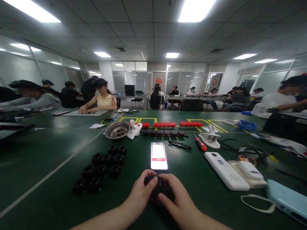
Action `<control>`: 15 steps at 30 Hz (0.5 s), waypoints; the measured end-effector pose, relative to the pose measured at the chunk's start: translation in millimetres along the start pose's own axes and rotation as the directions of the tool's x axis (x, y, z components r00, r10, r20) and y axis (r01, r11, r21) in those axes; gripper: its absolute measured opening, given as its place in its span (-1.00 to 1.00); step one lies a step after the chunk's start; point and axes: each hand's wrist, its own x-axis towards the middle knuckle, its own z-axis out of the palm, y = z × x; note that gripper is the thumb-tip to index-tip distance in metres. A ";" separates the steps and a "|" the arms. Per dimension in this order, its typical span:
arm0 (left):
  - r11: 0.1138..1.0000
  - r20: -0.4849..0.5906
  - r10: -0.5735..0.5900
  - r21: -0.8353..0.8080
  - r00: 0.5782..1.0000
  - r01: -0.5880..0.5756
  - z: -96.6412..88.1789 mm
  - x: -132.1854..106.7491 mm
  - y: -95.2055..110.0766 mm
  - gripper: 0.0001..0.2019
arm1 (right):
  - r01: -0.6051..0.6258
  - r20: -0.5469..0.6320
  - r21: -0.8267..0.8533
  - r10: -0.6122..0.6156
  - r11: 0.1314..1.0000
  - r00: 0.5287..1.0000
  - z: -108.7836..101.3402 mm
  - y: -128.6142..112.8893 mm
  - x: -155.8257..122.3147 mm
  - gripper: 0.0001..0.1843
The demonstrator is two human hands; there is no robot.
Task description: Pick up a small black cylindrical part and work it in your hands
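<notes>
My left hand (145, 187) and my right hand (175, 193) are closed around a black round part (158, 185) low in the middle of the head view. The left thumb lies across its top, and the right fingers and thumb press its other side. Much of the part is hidden by my fingers. Just beyond my hands lies a phone (159, 164) with a bright screen. Several black ring-shaped parts (102, 170), thick and glossy with a hole in the middle, are grouped on the green table (57, 198) to the left.
A metal bowl (117, 130) holds small pieces. Behind the phone are red trays (164, 124), a black strip of blocks (164, 132) and glasses (179, 145). To the right lie a screwdriver (200, 143), a white power bank (226, 171) and a light-blue case (287, 198). People sit around.
</notes>
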 end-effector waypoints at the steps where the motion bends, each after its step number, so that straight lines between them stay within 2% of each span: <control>1: 1.000 0.000 0.004 -0.009 1.000 -0.004 0.3 -0.3 -0.2 -0.61 | -0.008 -0.003 -0.004 0.008 1.000 1.000 0.3 0.8 0.6 -0.65; 6: 1.000 -0.022 0.031 0.002 0.999 -0.031 1.1 -2.4 1.2 -0.60 | -0.160 -0.025 -0.052 0.159 0.986 0.987 3.7 6.3 3.9 -0.77; 8: 1.000 -0.018 0.018 0.017 1.000 -0.018 1.3 -2.9 3.5 -0.58 | -0.182 -0.023 -0.079 0.181 0.980 0.983 3.8 5.9 3.2 -0.82; 10: 1.000 -0.008 0.001 0.020 1.000 -0.001 1.5 -3.0 6.0 -0.58 | -0.134 -0.025 -0.086 0.132 0.987 0.991 3.1 3.6 1.2 -0.81; 13: 1.000 -0.007 -0.025 0.017 1.000 0.026 1.5 -2.9 8.7 -0.59 | -0.011 -0.018 -0.077 0.010 0.997 1.000 1.7 0.0 -1.9 -0.61; 15: 0.999 -0.012 -0.038 0.020 0.999 0.038 1.6 -2.7 9.4 -0.62 | 0.006 -0.020 -0.058 -0.008 0.998 1.000 1.6 0.1 -2.2 -0.58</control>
